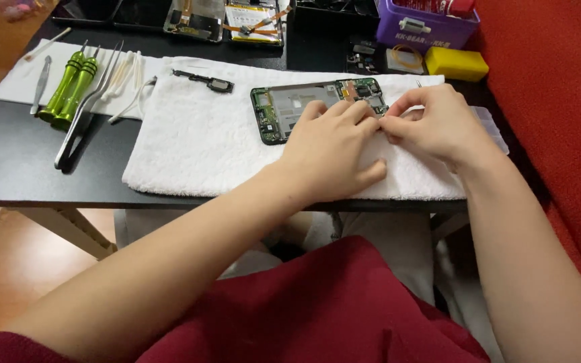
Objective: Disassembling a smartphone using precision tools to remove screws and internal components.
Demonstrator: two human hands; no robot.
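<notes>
Here, left hand point(334, 144) flat, fingers pressing phone frame point(284, 111) on white towel point(196, 141), worktop point(8, 161). Right hand point(432, 124) pinched at frame's right end; what it grips hidden. Frame long axis left-right, just beyond both hands.

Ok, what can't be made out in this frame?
- Head view: the fingertips of left hand and right hand meet; anything pinched there is hidden.
- The circuit board has its lower right part hidden under both hands.
- The purple bin and the opened devices are cut off by the top edge.
</notes>
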